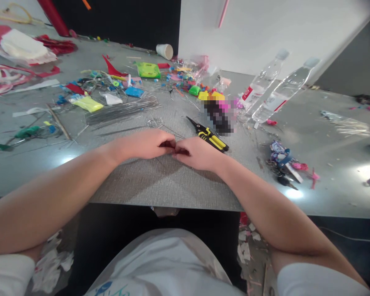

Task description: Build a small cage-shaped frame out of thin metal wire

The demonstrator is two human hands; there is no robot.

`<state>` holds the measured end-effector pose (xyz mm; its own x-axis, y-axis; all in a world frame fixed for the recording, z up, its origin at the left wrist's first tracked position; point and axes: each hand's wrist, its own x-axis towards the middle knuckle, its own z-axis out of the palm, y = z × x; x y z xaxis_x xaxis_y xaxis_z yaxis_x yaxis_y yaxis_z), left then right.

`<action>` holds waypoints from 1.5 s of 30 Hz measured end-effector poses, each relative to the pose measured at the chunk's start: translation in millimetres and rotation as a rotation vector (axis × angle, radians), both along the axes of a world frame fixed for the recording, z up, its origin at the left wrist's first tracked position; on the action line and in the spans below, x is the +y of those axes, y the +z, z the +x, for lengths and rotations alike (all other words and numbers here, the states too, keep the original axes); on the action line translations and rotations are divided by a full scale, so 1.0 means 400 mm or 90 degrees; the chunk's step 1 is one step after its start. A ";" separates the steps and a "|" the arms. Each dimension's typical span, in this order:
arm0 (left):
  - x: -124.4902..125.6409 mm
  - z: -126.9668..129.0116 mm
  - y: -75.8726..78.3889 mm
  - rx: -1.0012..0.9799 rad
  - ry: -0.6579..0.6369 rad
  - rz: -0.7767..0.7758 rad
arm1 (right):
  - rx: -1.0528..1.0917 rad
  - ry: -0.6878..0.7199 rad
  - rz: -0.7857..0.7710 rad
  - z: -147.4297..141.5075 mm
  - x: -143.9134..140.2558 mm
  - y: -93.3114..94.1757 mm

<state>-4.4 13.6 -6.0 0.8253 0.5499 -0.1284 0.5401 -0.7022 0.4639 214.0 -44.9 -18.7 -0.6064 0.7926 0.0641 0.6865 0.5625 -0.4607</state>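
Note:
My left hand and my right hand meet fingertip to fingertip low over the middle of the table. Both are closed in a pinch. Whatever lies between the fingers is too small and hidden to make out, though thin wires show on the tabletop around them. Just beyond my right hand lie yellow-and-black pliers, jaws pointing to the upper left. A small coil of wire rests past my left hand. Behind it is a bundle of straight metal wires.
Two clear water bottles stand at the right rear. Keys with a patterned pouch lie to the right. Coloured clay packets and scraps cover the back. A paper cup lies on its side. The table's front edge is near my body.

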 end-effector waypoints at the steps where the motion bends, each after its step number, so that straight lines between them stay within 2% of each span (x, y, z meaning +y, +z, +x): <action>1: 0.001 0.000 0.000 0.000 0.000 0.000 | -0.003 0.000 0.000 -0.001 0.000 0.001; 45: 0.000 0.000 0.005 -0.024 -0.004 -0.014 | -0.011 0.003 0.001 0.002 0.002 -0.001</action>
